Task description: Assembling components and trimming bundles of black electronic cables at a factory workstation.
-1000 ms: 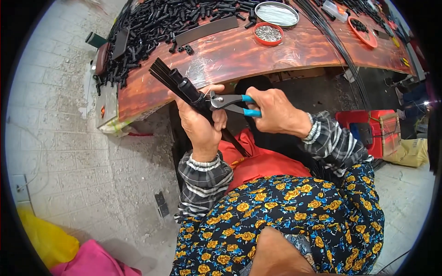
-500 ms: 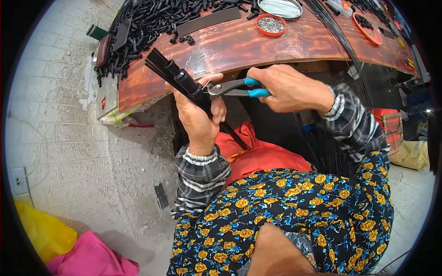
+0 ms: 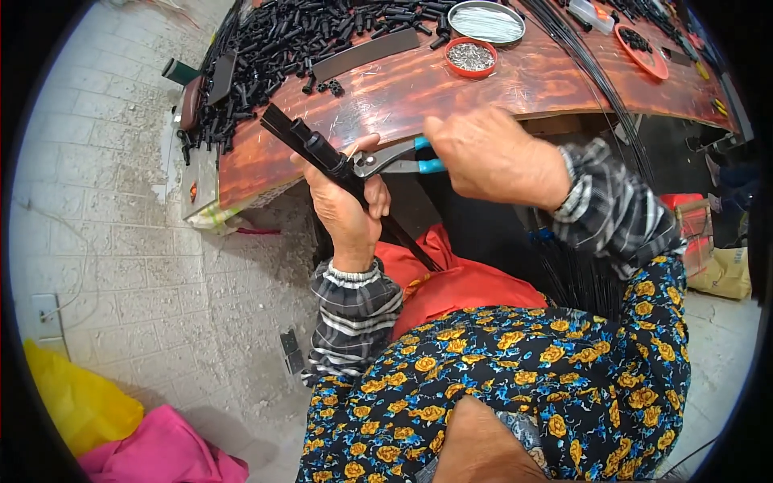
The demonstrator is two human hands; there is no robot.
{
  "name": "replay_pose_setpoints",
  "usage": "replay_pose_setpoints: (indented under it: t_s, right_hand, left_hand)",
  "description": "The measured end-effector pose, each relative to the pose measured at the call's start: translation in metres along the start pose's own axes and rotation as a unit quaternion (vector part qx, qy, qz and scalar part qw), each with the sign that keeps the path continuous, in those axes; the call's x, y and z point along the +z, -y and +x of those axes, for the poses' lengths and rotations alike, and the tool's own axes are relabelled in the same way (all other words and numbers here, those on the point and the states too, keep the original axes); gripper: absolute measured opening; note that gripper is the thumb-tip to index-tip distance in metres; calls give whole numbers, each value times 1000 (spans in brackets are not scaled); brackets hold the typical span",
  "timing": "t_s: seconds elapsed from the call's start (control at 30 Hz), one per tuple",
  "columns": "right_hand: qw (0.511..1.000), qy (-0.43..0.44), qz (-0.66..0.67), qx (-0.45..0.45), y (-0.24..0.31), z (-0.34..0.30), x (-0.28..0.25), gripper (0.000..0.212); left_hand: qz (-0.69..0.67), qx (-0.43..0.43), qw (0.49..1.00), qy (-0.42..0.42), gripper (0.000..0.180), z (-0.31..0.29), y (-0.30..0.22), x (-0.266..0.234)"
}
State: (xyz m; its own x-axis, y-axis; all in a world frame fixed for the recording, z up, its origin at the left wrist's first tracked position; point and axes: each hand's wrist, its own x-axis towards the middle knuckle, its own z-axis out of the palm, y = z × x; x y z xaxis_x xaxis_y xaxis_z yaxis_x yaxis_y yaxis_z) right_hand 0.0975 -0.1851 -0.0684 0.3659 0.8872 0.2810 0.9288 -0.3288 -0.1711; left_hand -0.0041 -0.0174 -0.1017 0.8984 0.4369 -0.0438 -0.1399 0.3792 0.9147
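My left hand (image 3: 345, 216) is wrapped round a bundle of thin black rods (image 3: 278, 121) with black tubular fittings (image 3: 322, 151) on it. The bundle slants from upper left down toward my lap. In my right hand (image 3: 495, 157) is a pair of pliers (image 3: 388, 158) with teal grips, its handles partly hidden by the fingers. The plier jaws are at the lower end of a fitting, beside my left thumb. A thin light-coloured strand shows near the jaws; what exactly they grip is too small to tell.
Ahead stands a reddish wooden table (image 3: 386, 97) with a heap of black tubular parts (image 3: 322, 40), a red dish of small metal pieces (image 3: 471, 58), a round tin of white strips (image 3: 486, 22) and an orange plate (image 3: 642, 52). Long black rods (image 3: 592, 68) overhang its edge.
My right hand has shifted slightly left and covers more of the plier handles. The plier jaws have moved a little left at the fitting. My left hand keeps its hold on the bundle.
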Motion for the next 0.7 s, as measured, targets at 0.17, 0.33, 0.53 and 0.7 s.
replay_pose_setpoints:
  t_s: [0.17, 0.33, 0.53, 0.7]
  right_hand:
    - [955, 40, 283, 74, 3, -6, 51, 12]
    - [978, -30, 187, 88, 15, -11, 52, 15]
    - [990, -36, 114, 77, 13, -7, 37, 63]
    - [991, -101, 68, 55, 17, 6, 34, 73]
  left_hand:
    - [-25, 20, 999, -9, 90, 0, 4, -4]
    - [-41, 96, 993, 47, 92, -5, 3, -12]
    - [-61, 55, 996, 21, 87, -7, -3, -14]
    - [-70, 31, 997, 7, 85, -8, -2, -18]
